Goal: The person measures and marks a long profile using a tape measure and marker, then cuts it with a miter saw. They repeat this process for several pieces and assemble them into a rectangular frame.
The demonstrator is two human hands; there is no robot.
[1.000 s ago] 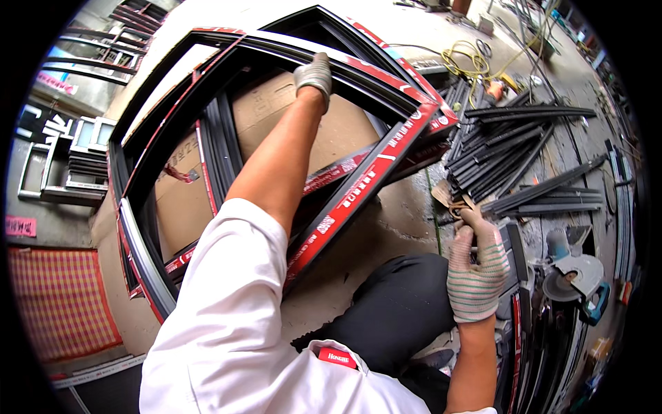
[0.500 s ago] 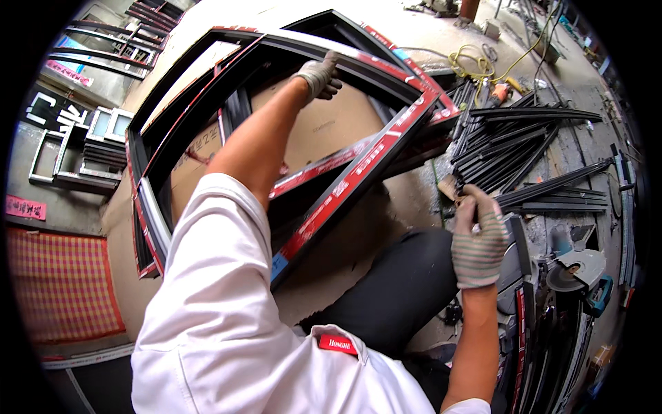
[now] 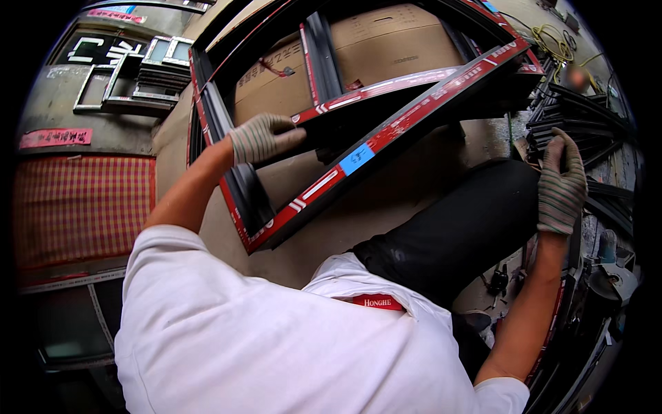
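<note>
My left hand (image 3: 265,139), in a striped knit glove, is over the near left part of a black metal frame with red protective film (image 3: 407,119). Its fingers stretch toward the end of an inner bar and hold nothing; whether they touch the bar I cannot tell. A blue label (image 3: 356,159) sticks to the frame's near side. My right hand (image 3: 562,181), gloved alike, is raised past my right knee with its fingers closed. Beside its fingertips shows a small tan brush-like tool (image 3: 523,150), mostly hidden by the hand.
Cardboard (image 3: 393,41) lies beneath the frame. Black metal strips (image 3: 579,114) are piled at the right, near a yellow cable (image 3: 554,43) and a power saw (image 3: 614,281). Small window frames (image 3: 127,84) stand at the left, above a checked cloth (image 3: 83,207).
My left hand has drawn back from the frame's far side to its near left part. The view has shifted, and my right hand still holds the brush-like tool.
</note>
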